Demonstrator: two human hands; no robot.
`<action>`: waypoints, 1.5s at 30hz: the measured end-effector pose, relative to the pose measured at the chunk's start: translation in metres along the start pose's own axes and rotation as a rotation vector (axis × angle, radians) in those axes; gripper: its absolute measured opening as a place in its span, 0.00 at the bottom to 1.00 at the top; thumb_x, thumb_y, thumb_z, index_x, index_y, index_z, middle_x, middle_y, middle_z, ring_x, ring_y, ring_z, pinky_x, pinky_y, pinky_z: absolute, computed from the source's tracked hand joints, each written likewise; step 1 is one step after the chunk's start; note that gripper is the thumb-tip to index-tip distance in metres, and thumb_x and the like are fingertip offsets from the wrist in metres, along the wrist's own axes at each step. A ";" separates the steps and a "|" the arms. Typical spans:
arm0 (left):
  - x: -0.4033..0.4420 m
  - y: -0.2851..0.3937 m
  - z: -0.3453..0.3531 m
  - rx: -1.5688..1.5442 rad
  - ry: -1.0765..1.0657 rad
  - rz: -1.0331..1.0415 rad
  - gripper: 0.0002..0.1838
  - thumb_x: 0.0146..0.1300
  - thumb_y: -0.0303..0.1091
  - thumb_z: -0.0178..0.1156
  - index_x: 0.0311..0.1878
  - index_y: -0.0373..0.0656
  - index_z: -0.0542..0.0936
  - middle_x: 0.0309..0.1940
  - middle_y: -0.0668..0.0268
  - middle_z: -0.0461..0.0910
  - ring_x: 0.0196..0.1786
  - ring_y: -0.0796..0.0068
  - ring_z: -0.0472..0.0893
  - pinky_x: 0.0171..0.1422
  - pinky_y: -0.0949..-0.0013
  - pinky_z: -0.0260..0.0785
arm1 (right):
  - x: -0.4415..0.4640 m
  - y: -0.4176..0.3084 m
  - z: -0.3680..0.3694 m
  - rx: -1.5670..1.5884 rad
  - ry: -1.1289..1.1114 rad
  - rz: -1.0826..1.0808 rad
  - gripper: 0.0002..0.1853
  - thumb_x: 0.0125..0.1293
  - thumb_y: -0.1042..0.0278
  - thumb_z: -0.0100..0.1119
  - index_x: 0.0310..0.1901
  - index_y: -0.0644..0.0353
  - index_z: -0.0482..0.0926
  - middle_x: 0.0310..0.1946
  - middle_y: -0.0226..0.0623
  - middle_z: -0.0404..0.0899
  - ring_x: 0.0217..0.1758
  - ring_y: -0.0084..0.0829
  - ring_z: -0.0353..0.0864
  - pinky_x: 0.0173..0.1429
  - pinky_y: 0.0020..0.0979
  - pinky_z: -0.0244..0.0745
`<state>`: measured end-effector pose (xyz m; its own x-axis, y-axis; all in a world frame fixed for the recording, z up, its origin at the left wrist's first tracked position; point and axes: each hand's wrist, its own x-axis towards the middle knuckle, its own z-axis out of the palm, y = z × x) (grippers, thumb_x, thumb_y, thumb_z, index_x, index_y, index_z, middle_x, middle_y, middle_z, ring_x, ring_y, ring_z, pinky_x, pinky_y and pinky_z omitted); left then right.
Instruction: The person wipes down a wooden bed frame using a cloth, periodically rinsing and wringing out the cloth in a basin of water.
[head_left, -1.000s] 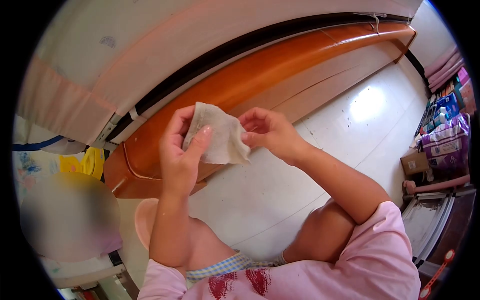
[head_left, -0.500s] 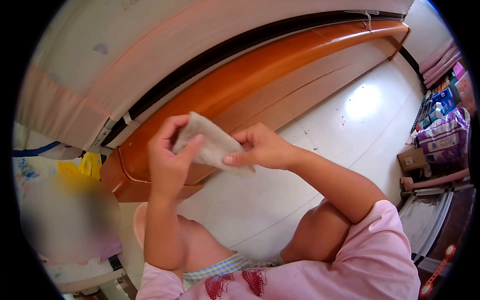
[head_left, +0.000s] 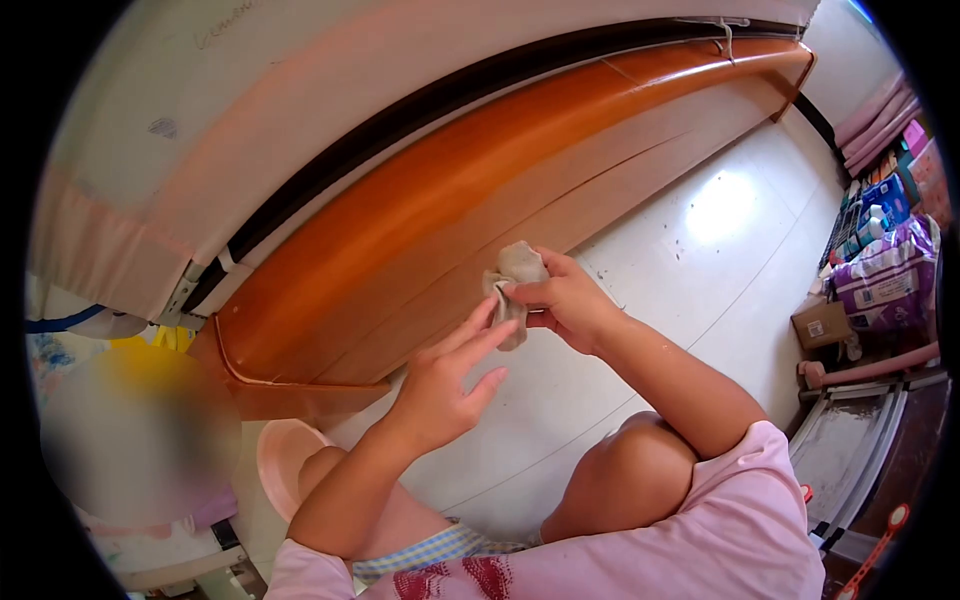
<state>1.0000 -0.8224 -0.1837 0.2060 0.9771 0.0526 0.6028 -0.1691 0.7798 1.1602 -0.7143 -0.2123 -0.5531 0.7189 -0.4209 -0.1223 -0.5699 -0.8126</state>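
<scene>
A small greyish-beige cloth (head_left: 522,262) hangs bunched in front of me, above the floor. My right hand (head_left: 572,302) is closed around it, thumb and fingers pinching its middle. My left hand (head_left: 447,385) is beside the cloth with its fingers stretched out and apart; the fingertips reach the cloth's left side, and whether they press on it I cannot tell. Behind the cloth runs the long wooden bed side (head_left: 480,190), glossy orange-brown along its top edge and paler on the panel below.
Pale floor tiles (head_left: 720,270) stretch along the bed. A pink basin (head_left: 283,462) stands by my left leg. On the right are a cardboard box (head_left: 820,323), a purple package (head_left: 888,275) and a drawer unit (head_left: 850,440). A blurred round area covers the lower left.
The cloth was spread flat between both hands; now it is bunched up in my right hand, farther right. My left hand has let go and opened its fingers.
</scene>
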 end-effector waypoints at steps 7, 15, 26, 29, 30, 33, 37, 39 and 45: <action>0.032 -0.002 0.003 -0.002 0.251 0.050 0.15 0.56 0.21 0.57 0.48 0.40 0.80 0.59 0.57 0.75 0.62 0.61 0.75 0.66 0.65 0.64 | 0.038 -0.025 -0.024 -0.107 0.575 -0.910 0.10 0.63 0.81 0.55 0.46 0.64 0.79 0.43 0.35 0.75 0.46 0.30 0.75 0.49 0.28 0.73; 0.036 -0.028 -0.013 -0.019 0.475 0.046 0.13 0.53 0.13 0.49 0.37 0.35 0.80 0.54 0.58 0.75 0.54 0.67 0.76 0.61 0.68 0.67 | 0.110 -0.001 -0.044 -0.584 0.854 -1.475 0.25 0.49 0.90 0.60 0.52 0.63 0.81 0.38 0.37 0.72 0.39 0.33 0.73 0.44 0.26 0.71; 0.035 -0.041 0.003 -0.043 0.492 0.051 0.14 0.48 0.14 0.49 0.37 0.36 0.80 0.50 0.59 0.77 0.53 0.64 0.76 0.61 0.65 0.67 | 0.118 0.076 0.000 -1.022 0.301 -1.778 0.24 0.49 0.72 0.59 0.53 0.53 0.81 0.37 0.36 0.71 0.35 0.36 0.72 0.41 0.35 0.75; 0.037 -0.035 0.004 -0.001 0.422 0.048 0.13 0.51 0.13 0.49 0.37 0.36 0.79 0.52 0.58 0.75 0.54 0.65 0.76 0.62 0.66 0.67 | 0.112 0.057 -0.020 -1.023 0.275 -1.768 0.24 0.49 0.75 0.59 0.51 0.52 0.82 0.37 0.36 0.71 0.36 0.36 0.72 0.41 0.34 0.75; 0.039 -0.032 0.005 -0.001 0.380 0.027 0.13 0.53 0.12 0.49 0.37 0.36 0.79 0.54 0.57 0.73 0.56 0.67 0.75 0.64 0.66 0.65 | 0.113 0.051 -0.029 -1.025 0.287 -1.770 0.24 0.49 0.75 0.59 0.51 0.52 0.82 0.37 0.36 0.71 0.36 0.36 0.72 0.41 0.34 0.75; 0.048 -0.031 0.007 0.020 0.361 0.069 0.12 0.53 0.13 0.50 0.36 0.37 0.79 0.55 0.58 0.73 0.55 0.66 0.75 0.62 0.67 0.66 | 0.121 0.024 -0.055 -0.783 0.796 -1.566 0.21 0.49 0.82 0.61 0.48 0.58 0.82 0.40 0.39 0.70 0.39 0.39 0.72 0.43 0.34 0.73; 0.062 -0.022 0.014 0.043 0.353 0.114 0.12 0.53 0.13 0.51 0.35 0.37 0.79 0.55 0.58 0.73 0.54 0.65 0.76 0.60 0.68 0.67 | 0.119 -0.013 -0.082 -0.576 0.979 -1.359 0.22 0.53 0.85 0.59 0.52 0.63 0.80 0.48 0.42 0.69 0.47 0.42 0.70 0.49 0.33 0.70; 0.068 -0.015 0.017 0.048 0.333 0.090 0.11 0.53 0.13 0.52 0.35 0.37 0.79 0.55 0.59 0.73 0.54 0.65 0.76 0.59 0.67 0.67 | 0.108 -0.019 -0.080 -0.654 1.041 -1.378 0.23 0.52 0.83 0.60 0.53 0.61 0.80 0.49 0.43 0.68 0.48 0.44 0.70 0.53 0.37 0.69; 0.089 -0.008 0.026 0.109 0.286 0.154 0.11 0.55 0.13 0.51 0.37 0.37 0.79 0.55 0.58 0.73 0.53 0.67 0.76 0.59 0.69 0.68 | 0.087 -0.004 -0.065 -0.781 0.842 -1.478 0.19 0.54 0.73 0.65 0.50 0.62 0.80 0.62 0.48 0.67 0.65 0.55 0.65 0.63 0.46 0.66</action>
<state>1.0339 -0.7373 -0.2018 0.0859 0.9331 0.3493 0.6635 -0.3151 0.6785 1.1666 -0.6240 -0.2720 0.1631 0.5184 0.8394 0.4299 0.7285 -0.5334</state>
